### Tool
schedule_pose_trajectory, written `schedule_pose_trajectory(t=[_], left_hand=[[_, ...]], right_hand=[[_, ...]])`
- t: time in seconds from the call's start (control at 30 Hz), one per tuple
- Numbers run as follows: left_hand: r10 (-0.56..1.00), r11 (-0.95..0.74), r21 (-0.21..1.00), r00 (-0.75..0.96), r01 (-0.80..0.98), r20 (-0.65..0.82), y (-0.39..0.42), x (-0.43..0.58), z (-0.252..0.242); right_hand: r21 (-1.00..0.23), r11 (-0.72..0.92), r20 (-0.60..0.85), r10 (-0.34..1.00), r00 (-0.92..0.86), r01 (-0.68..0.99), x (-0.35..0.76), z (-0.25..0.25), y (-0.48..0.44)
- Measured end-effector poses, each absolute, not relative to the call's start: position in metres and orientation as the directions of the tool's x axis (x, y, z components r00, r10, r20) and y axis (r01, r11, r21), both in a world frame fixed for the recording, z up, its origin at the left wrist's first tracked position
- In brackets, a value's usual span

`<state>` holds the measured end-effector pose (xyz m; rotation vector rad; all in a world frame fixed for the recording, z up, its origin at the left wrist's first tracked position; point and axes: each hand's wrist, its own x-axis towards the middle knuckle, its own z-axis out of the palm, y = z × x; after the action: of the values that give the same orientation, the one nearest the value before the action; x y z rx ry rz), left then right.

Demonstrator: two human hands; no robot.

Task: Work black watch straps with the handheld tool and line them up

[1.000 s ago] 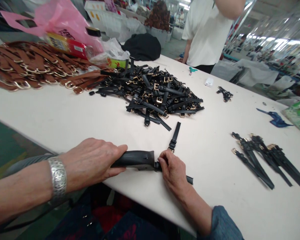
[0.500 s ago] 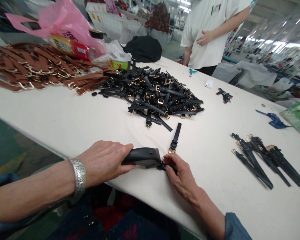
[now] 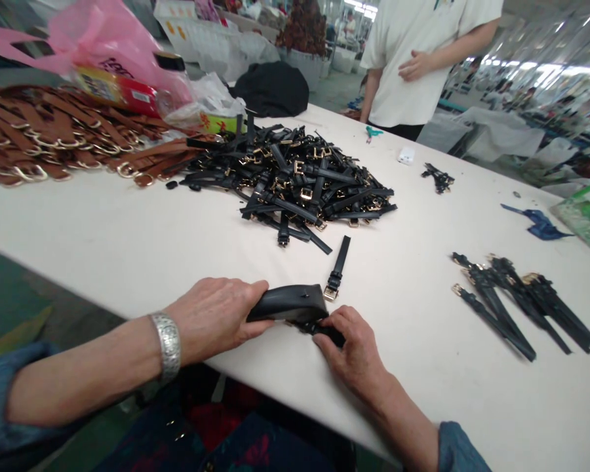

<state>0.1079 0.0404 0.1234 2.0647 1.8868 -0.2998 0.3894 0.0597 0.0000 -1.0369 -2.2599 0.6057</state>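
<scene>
My left hand grips a black handheld tool with a smooth rounded body and a small knob near its front end. Its exact kind is not clear. Between the thumb and fingers of my right hand is a short black buckle strap, partly covered by the fingers. The tool's front end lies over the strap's buckle end, and I cannot tell whether they touch. Just beyond my right hand a single black strap with a gold buckle rests on the white table.
A heap of black buckle straps stands mid-table, with brown belts and a pink bag left of it. Sorted black straps lie at right. Across the table stands a person in a white shirt.
The tool has moved slightly right and now overlaps the strap's buckle end. My right fingers hold the strap farther along, with more of it showing. The view has shifted a little.
</scene>
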Motion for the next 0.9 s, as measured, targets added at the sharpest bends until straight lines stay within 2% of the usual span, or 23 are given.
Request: schedule_pose_trajectory(t=[0.23,0.37,0.63,0.9], left_hand=[[0.924,-0.054,0.083,0.082,0.995,-0.375,0.025,0.073,0.119],[0.923,-0.083,0.114,0.12,0.99,-0.366,0.01,0.059,0.121],[0.912,-0.12,0.071,0.138,0.99,-0.387,0.034,0.104,0.121],[0.936,-0.103,0.1,0.131,0.99,-0.326,0.013,0.062,0.119]], right_hand=[[-0.609,0.595,0.317,0.789,-0.527,0.524,0.388,0.001,0.058],[-0.617,0.595,0.324,0.789,-0.522,0.515,0.387,0.001,0.058],[-0.618,0.583,0.324,0.8,-0.505,0.527,0.389,-0.001,0.061],[-0.611,0.563,0.285,0.812,-0.509,0.556,0.388,-0.001,0.059]])
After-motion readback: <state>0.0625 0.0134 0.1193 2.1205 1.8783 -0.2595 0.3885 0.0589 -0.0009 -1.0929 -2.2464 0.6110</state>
